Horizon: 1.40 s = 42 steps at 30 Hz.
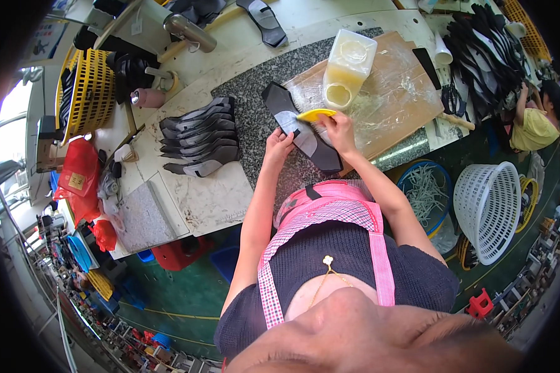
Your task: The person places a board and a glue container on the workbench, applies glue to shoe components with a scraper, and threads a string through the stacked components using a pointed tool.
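Note:
A black and grey shoe upper (302,130) lies slantwise over the stone slab, partly on the cardboard. My left hand (279,145) pinches its left edge between thumb and fingers. In my right hand (339,131) is a yellow brush (316,115), held above the middle of the upper; its working edge is mostly hidden. Just beyond this hand, a translucent plastic jug (353,55) with a cut-open mouth holds pale yellowish liquid. Its mouth faces toward me. Several similar uppers (200,138) overlap in a row at the left.
A film-covered cardboard sheet (404,93) lies under the jug. More black pieces (482,46) are heaped at the far right, near another person (537,118). A white basket (487,211) and a blue-rimmed bin (425,193) of strips stand right. A pink bottle (148,97) stands left.

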Each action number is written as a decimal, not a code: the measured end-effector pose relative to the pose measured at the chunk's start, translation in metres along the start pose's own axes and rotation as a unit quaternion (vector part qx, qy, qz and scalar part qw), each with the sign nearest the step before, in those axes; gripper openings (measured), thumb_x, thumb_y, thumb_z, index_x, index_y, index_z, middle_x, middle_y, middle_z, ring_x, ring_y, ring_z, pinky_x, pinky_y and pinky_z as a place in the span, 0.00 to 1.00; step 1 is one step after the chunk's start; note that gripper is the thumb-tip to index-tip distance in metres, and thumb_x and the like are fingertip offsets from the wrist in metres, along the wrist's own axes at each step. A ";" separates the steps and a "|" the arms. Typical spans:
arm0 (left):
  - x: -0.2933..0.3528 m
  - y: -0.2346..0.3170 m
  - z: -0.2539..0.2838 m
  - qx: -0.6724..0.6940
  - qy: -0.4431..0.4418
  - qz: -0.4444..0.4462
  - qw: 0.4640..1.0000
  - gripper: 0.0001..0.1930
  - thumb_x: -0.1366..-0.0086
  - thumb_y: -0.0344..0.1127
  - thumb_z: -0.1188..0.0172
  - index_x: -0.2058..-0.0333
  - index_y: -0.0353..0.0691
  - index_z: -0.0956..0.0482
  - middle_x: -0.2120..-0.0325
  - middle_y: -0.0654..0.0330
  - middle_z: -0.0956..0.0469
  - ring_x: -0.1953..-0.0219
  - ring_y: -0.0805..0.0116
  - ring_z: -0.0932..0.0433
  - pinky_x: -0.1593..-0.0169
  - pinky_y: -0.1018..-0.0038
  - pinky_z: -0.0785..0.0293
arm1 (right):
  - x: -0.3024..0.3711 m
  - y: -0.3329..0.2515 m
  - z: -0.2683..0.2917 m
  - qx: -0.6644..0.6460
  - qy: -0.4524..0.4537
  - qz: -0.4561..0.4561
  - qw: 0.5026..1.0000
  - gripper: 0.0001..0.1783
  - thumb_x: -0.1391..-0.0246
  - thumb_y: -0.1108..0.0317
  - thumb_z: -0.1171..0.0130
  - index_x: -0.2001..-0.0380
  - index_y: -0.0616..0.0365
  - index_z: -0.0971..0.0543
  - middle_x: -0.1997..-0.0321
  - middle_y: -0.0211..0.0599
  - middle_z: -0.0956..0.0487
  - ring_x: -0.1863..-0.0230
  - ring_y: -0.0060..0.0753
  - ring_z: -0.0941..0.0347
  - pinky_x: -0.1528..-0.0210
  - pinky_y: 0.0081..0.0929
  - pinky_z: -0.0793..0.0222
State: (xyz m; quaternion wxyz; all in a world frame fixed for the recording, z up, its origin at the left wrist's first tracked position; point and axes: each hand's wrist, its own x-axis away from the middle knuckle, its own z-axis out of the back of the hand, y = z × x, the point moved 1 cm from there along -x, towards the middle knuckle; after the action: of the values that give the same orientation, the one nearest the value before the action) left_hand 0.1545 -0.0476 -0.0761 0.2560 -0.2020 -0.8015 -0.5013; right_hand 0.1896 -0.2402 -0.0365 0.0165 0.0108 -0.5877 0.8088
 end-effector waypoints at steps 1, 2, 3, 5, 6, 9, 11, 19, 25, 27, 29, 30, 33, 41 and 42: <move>0.000 0.001 0.001 0.000 0.001 0.001 1.000 0.17 0.37 0.30 0.45 0.49 0.41 0.33 0.58 0.64 0.23 0.57 0.75 0.25 0.56 0.76 0.29 | -0.004 -0.004 -0.005 -0.010 0.013 0.061 0.998 0.07 0.47 0.71 0.44 0.69 0.65 0.22 0.76 0.40 0.23 0.77 0.29 0.25 0.74 0.26 0.31; 0.000 0.001 0.001 0.004 0.000 0.005 1.000 0.17 0.37 0.29 0.46 0.49 0.40 0.33 0.57 0.63 0.24 0.57 0.74 0.24 0.56 0.76 0.27 | -0.005 -0.007 -0.006 -0.019 0.028 0.122 0.992 0.07 0.46 0.72 0.46 0.67 0.65 0.22 0.76 0.37 0.23 0.78 0.26 0.26 0.74 0.23 0.31; 0.000 0.001 0.001 0.007 -0.002 0.009 1.000 0.17 0.37 0.28 0.46 0.49 0.39 0.34 0.56 0.62 0.24 0.57 0.73 0.24 0.56 0.77 0.26 | 0.002 -0.005 -0.001 -0.019 0.029 0.120 0.992 0.07 0.46 0.72 0.46 0.67 0.65 0.22 0.76 0.37 0.23 0.78 0.26 0.26 0.74 0.23 0.31; -0.001 0.003 0.001 0.015 -0.005 0.009 1.000 0.17 0.37 0.28 0.46 0.49 0.39 0.34 0.56 0.62 0.24 0.57 0.73 0.24 0.56 0.76 0.26 | 0.015 0.008 0.023 0.033 -0.054 0.094 0.994 0.06 0.46 0.75 0.47 0.68 0.65 0.22 0.75 0.37 0.25 0.78 0.28 0.26 0.73 0.23 0.31; 0.002 0.001 0.002 0.020 -0.008 0.011 1.000 0.17 0.36 0.28 0.47 0.49 0.39 0.34 0.56 0.61 0.24 0.57 0.72 0.24 0.56 0.76 0.25 | 0.019 0.012 0.044 0.034 -0.055 0.090 0.994 0.06 0.46 0.75 0.47 0.68 0.65 0.22 0.75 0.37 0.25 0.78 0.28 0.26 0.73 0.23 0.31; 0.001 -0.003 0.009 0.021 -0.003 -0.004 1.000 0.17 0.37 0.28 0.46 0.49 0.40 0.33 0.58 0.64 0.23 0.57 0.74 0.24 0.56 0.76 0.27 | 0.028 0.003 0.087 0.072 -0.186 0.048 0.979 0.06 0.48 0.78 0.49 0.68 0.65 0.23 0.70 0.41 0.24 0.74 0.36 0.25 0.71 0.27 0.31; 0.001 -0.001 0.007 0.009 0.005 0.004 1.000 0.17 0.37 0.28 0.46 0.49 0.40 0.33 0.58 0.64 0.23 0.57 0.73 0.24 0.56 0.76 0.27 | 0.030 -0.005 0.098 0.108 -0.159 0.120 0.974 0.07 0.49 0.79 0.49 0.67 0.64 0.23 0.70 0.42 0.25 0.71 0.37 0.25 0.69 0.27 0.30; 0.003 0.004 0.004 0.006 0.002 0.015 1.000 0.17 0.36 0.28 0.47 0.48 0.40 0.34 0.56 0.62 0.24 0.56 0.72 0.24 0.54 0.75 0.27 | 0.066 0.015 0.104 0.123 -0.187 0.163 0.961 0.13 0.53 0.83 0.52 0.64 0.60 0.24 0.67 0.41 0.26 0.65 0.46 0.26 0.65 0.32 0.29; 0.003 0.012 0.003 0.012 -0.020 0.024 0.999 0.16 0.35 0.27 0.51 0.48 0.38 0.35 0.56 0.61 0.25 0.55 0.70 0.25 0.51 0.72 0.28 | 0.048 0.008 0.065 0.064 -0.155 0.133 0.977 0.10 0.50 0.80 0.49 0.64 0.60 0.24 0.70 0.39 0.27 0.72 0.34 0.26 0.69 0.28 0.30; 0.002 0.014 0.003 0.007 -0.028 0.031 0.999 0.16 0.34 0.28 0.52 0.48 0.37 0.35 0.57 0.60 0.25 0.55 0.69 0.25 0.50 0.72 0.28 | 0.029 0.010 0.044 0.066 -0.035 0.169 0.983 0.10 0.50 0.80 0.49 0.63 0.59 0.24 0.71 0.39 0.26 0.72 0.34 0.25 0.70 0.27 0.31; -0.001 0.020 0.007 0.018 -0.035 0.015 0.999 0.15 0.34 0.28 0.53 0.48 0.38 0.34 0.56 0.60 0.25 0.54 0.69 0.25 0.50 0.72 0.29 | 0.020 0.001 0.023 0.033 -0.027 0.157 0.987 0.13 0.52 0.80 0.49 0.62 0.58 0.23 0.70 0.40 0.26 0.72 0.38 0.25 0.69 0.29 0.29; -0.004 0.024 0.008 -0.002 -0.032 -0.008 0.999 0.15 0.31 0.35 0.55 0.48 0.37 0.34 0.55 0.60 0.25 0.54 0.69 0.25 0.50 0.71 0.29 | 0.023 -0.001 0.013 0.062 -0.039 0.224 0.972 0.14 0.53 0.81 0.50 0.62 0.58 0.23 0.70 0.40 0.25 0.71 0.40 0.25 0.68 0.31 0.29; -0.016 0.028 0.026 0.044 -0.038 0.045 0.997 0.20 0.29 0.44 0.60 0.48 0.36 0.34 0.53 0.58 0.26 0.53 0.67 0.25 0.50 0.70 0.29 | 0.037 -0.010 -0.001 0.089 -0.146 0.298 0.939 0.14 0.54 0.80 0.49 0.62 0.56 0.23 0.68 0.41 0.25 0.69 0.47 0.25 0.68 0.36 0.28; -0.024 0.038 0.032 0.047 -0.057 0.071 0.995 0.42 0.36 0.67 0.74 0.44 0.30 0.39 0.48 0.51 0.30 0.52 0.61 0.26 0.49 0.69 0.29 | -0.014 -0.044 -0.016 0.111 -0.066 0.247 0.960 0.03 0.50 0.75 0.48 0.70 0.61 0.26 0.70 0.44 0.27 0.70 0.48 0.27 0.68 0.37 0.30; -0.025 0.036 0.033 0.051 -0.055 0.078 0.994 0.45 0.38 0.69 0.76 0.44 0.30 0.40 0.48 0.50 0.30 0.51 0.61 0.27 0.49 0.68 0.30 | -0.008 -0.047 -0.016 0.093 -0.131 0.252 0.954 0.03 0.49 0.74 0.47 0.71 0.61 0.26 0.70 0.45 0.26 0.70 0.49 0.27 0.68 0.38 0.30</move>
State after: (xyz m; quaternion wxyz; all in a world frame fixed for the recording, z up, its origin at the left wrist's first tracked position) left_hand 0.1882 -0.0043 -0.0788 0.2598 -0.2778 -0.8206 -0.4266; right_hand 0.1998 -0.2107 0.0026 -0.2659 -0.0306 -0.4904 0.8294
